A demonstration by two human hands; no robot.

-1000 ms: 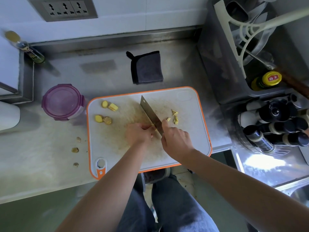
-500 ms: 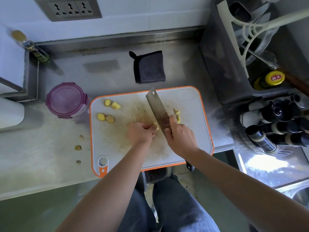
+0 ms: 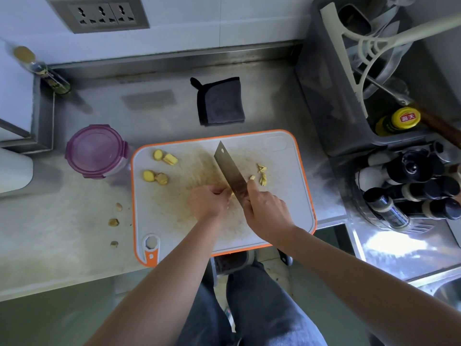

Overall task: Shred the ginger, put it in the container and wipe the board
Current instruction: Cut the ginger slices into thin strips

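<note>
Ginger piece (image 3: 232, 193) | left hand (image 3: 208, 203) pins it, fingers (image 3: 219, 190) curled | right hand (image 3: 268, 213) grips knife (image 3: 230, 171) | best: tips tucked, thin even cuts on board (image 3: 287, 201).

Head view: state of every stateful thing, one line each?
container, lid on
cleaver, gripped by right hand, blade over cutting board
left hand, fingers curled on ginger piece beside the blade
ginger slices, four uncut, board's left
ginger shreds, right of blade
cloth, folded, untouched
</note>
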